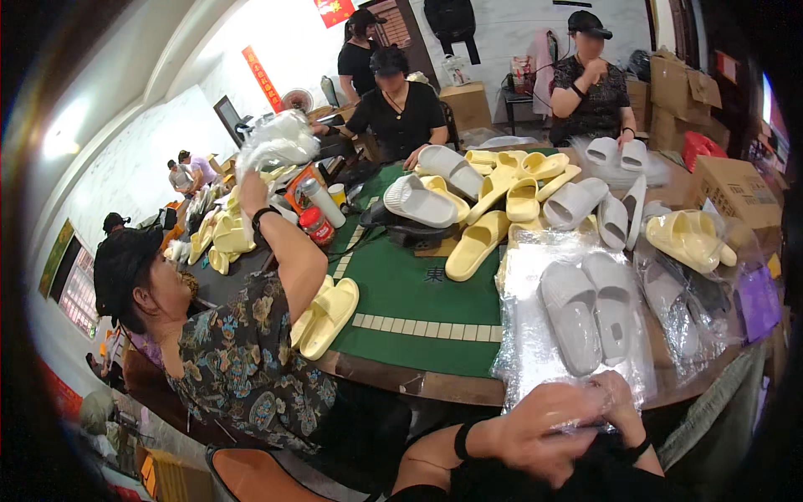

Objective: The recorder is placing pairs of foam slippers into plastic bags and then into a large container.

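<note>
Clear plastic film is what both of the person's hands work at: the left hand [548, 422] and the right hand [617, 402] meet at the near end of a transparent bag [577, 335] that holds a pair of grey slippers [590, 309], fingers curled and pinched shut on the bag's mouth, probably so the film stays gathered while the pair lies flat inside. The bag rests at the near edge of the round wooden table [435, 386], its mouth hanging just past the rim toward the person, which keeps the opening within easy reach. Just right of it lies another bagged pair [682, 305], touching or nearly so, leaving little room on that side. To the left the green mat [410, 289] lies bare up to a yellow pair [326, 316] near a neighbour's elbow, so that is the open side. Further back a heap of loose yellow and white slippers [493, 197] crowds the table's middle, and cardboard boxes [736, 188] close off the far right
</note>
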### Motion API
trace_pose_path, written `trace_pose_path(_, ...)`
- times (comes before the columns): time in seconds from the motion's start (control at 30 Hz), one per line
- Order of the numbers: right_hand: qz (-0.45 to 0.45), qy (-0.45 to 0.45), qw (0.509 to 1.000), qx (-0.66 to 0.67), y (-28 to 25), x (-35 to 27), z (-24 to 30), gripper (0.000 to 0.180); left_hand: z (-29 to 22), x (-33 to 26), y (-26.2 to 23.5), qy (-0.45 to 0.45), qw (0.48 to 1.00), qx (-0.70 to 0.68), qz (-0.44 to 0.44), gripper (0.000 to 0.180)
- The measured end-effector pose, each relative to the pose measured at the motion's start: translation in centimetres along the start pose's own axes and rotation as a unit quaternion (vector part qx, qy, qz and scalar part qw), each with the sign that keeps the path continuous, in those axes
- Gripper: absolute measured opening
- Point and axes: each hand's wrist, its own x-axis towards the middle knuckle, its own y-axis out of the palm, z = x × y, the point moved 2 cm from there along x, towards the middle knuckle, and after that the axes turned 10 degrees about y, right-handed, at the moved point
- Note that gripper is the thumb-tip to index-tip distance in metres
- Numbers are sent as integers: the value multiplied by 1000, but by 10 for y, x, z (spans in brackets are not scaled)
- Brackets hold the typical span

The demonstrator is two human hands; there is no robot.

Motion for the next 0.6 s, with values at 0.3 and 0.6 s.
trace_pose_path(0.3, -65, -112, 989, -69, 5, 3, 20, 24, -75, 50, 7, 337, 856, 170, -354, 32)
trace_pose_path(0.6, -33, -34, 993, -113, 8, 1, 12, 23, -62, 47, 25, 317, 832, 218, -401, 26)
